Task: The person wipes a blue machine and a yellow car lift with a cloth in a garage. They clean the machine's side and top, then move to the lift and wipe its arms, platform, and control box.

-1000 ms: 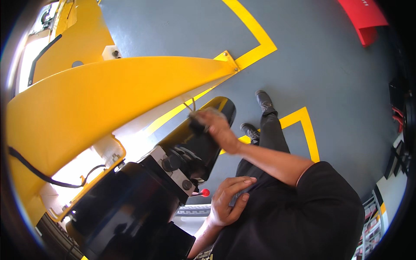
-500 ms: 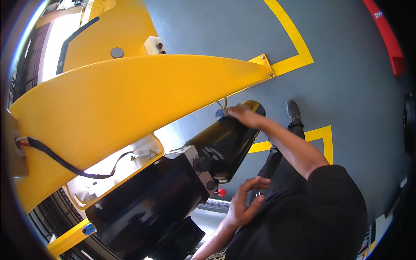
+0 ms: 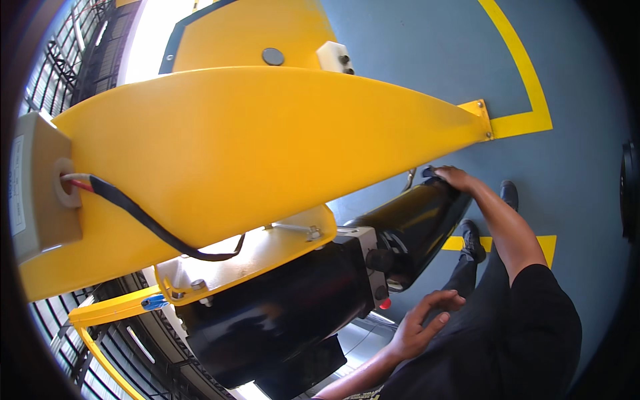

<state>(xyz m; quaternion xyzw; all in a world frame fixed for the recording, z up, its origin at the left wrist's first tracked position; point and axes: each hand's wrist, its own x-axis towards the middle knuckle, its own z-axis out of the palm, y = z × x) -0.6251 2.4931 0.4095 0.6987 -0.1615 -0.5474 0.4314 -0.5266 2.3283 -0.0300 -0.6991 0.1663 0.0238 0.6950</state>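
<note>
My right hand (image 3: 455,177) reaches to the far end of a black cylindrical tank (image 3: 417,210). Its fingers are curled at the rim round a small dark piece (image 3: 429,173), too small to make out. A thin bent hose (image 3: 410,179) shows just left of that piece, beside the tall yellow steel post (image 3: 253,140). My left hand (image 3: 427,325) hangs in the air with its fingers apart, holding nothing. Nearest to it are the grey valve block (image 3: 368,257) with a red knob (image 3: 385,304) and the black motor housing (image 3: 280,307).
A black cable (image 3: 150,223) runs from a beige box (image 3: 47,187) along the post. A bolted yellow bracket (image 3: 320,223) joins motor and post. Yellow lines (image 3: 523,125) mark the grey floor. My shoes (image 3: 472,240) stand beyond the tank.
The view has shifted, so the post and motor sit further right and the beige box shows more. My right hand stays at the tank's end; the bluish piece there now looks darker.
</note>
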